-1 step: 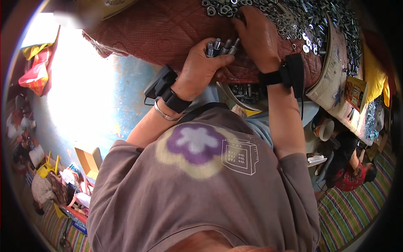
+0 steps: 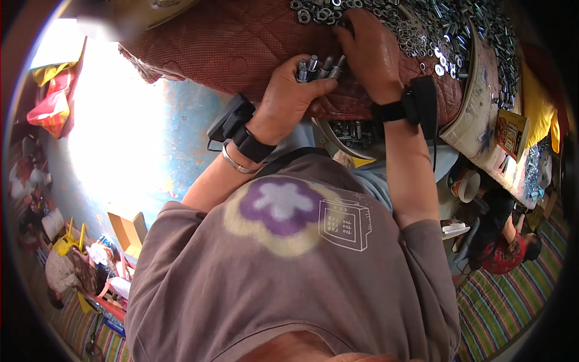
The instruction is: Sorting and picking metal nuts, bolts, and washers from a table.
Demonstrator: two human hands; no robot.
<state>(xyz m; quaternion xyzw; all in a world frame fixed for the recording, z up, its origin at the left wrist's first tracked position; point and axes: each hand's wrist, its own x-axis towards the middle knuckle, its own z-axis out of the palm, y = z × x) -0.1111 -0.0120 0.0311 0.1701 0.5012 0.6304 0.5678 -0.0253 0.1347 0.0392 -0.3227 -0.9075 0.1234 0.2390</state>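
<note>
My left hand (image 2: 288,101) grips a bunch of several silver bolts (image 2: 318,66), their ends pointing up and away from me. My right hand (image 2: 369,53) lies palm-down just right of the bolts. Its fingertips reach into a heap of silver nuts and washers (image 2: 440,30), and what the fingers hold is hidden. Both hands rest over a red quilted cloth (image 2: 229,42). Each wrist wears a black strap with a small black device. Below the hands, a metal bowl (image 2: 353,131) with more bolts sits on my lap.
Another person (image 2: 506,241) sits low at the right on a striped mat (image 2: 512,308). A yellow printed box (image 2: 511,134) and a cup (image 2: 467,186) are at the right. A cardboard box (image 2: 126,229) and bags stand at lower left.
</note>
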